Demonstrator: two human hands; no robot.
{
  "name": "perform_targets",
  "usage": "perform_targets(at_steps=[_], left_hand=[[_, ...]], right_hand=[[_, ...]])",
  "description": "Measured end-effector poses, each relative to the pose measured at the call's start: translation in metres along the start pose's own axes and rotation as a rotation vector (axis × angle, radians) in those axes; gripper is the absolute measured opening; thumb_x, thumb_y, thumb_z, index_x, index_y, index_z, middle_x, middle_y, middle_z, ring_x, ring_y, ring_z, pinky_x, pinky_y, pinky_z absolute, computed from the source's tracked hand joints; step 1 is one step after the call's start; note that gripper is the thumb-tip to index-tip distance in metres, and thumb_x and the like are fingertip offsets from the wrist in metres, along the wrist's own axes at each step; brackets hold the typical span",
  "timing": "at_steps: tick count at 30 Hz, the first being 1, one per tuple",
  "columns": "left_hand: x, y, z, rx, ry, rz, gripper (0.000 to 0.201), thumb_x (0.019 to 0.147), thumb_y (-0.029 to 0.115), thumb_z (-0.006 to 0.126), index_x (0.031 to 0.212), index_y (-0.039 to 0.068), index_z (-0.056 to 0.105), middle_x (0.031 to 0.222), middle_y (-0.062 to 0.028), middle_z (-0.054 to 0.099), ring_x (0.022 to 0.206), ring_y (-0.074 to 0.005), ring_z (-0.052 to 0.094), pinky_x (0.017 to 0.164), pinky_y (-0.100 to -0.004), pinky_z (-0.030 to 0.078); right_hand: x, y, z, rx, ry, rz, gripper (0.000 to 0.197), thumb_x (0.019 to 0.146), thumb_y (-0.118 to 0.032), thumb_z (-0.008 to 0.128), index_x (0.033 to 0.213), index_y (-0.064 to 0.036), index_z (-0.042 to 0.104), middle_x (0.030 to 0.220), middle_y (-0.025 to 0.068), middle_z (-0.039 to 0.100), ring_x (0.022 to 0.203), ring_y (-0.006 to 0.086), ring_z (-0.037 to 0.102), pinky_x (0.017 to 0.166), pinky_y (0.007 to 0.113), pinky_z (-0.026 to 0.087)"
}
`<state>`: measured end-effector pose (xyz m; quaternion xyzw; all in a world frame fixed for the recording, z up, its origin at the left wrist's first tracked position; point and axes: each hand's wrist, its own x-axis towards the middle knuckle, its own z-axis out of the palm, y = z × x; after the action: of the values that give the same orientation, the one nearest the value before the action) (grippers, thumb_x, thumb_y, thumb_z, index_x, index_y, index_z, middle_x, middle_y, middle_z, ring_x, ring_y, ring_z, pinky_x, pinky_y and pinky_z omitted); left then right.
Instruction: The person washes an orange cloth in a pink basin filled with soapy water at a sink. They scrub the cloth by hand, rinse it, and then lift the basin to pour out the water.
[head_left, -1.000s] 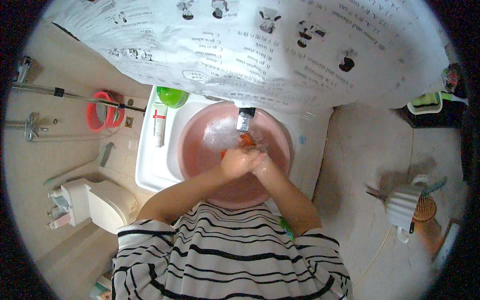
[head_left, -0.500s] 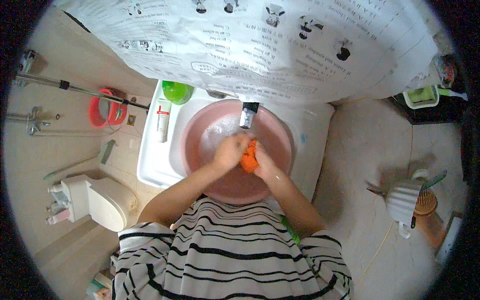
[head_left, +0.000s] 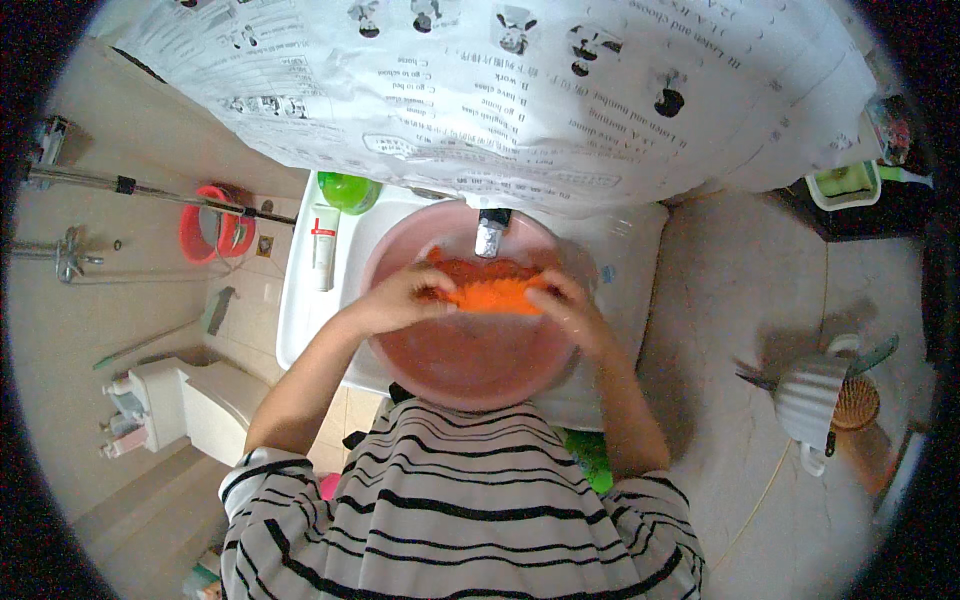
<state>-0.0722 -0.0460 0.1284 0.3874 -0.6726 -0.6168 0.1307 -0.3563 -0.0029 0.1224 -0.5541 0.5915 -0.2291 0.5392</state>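
Observation:
An orange cloth is stretched between my two hands over a pink basin. My left hand grips its left end, fingers closed on it and a little blurred. At the opposite end my right hand pinches the cloth. The far side of the fabric looks darker and redder than the bright orange near side. Just beyond it stands a metal faucet, apart from the cloth. Water appears to lie in the basin, which sits in a white sink.
A white tube and a green bottle lie on the sink's left ledge. Printed paper sheets hang over the far side. Left are a toilet and a red bucket; right, a white ridged holder with a brush.
The orange cloth was bunched between my hands close together; now it is spread wide. My left hand has moved left and my right hand right.

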Motion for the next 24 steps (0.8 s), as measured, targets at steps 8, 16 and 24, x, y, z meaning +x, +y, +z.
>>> perform_targets(at_steps=[8,16,24], left_hand=[[0.058,-0.07,0.039,0.763,0.052,-0.381,0.045,0.084,0.03,0.052,0.124,0.012,0.046,0.126,-0.015,0.047,0.112,-0.0388,0.046,0.093,-0.0486,0.039],[0.116,-0.156,0.065,0.653,0.02,-0.394,0.035,0.083,0.033,0.053,0.111,0.012,0.052,0.114,-0.0122,0.044,0.098,-0.0312,0.047,0.077,-0.0524,0.038],[0.123,-0.125,0.116,-0.118,0.45,-0.39,0.025,0.086,0.03,0.048,0.093,0.01,0.06,0.084,-0.0146,0.058,0.07,-0.0266,0.058,0.061,-0.0436,0.047]], right_hand=[[0.057,0.101,0.058,-0.495,0.153,0.037,0.026,0.077,-0.018,0.058,0.099,-0.0042,0.059,0.1,0.0206,0.058,0.094,0.0364,0.055,0.081,0.044,0.042],[0.109,0.12,0.099,-0.264,0.078,0.414,0.05,0.074,-0.028,0.061,0.116,-0.0025,0.05,0.119,0.0201,0.051,0.113,0.0354,0.046,0.094,0.044,0.037],[0.134,0.169,0.119,0.178,0.272,0.479,0.04,0.081,-0.034,0.052,0.111,-0.007,0.052,0.109,0.013,0.053,0.102,0.0283,0.049,0.087,0.04,0.041]])
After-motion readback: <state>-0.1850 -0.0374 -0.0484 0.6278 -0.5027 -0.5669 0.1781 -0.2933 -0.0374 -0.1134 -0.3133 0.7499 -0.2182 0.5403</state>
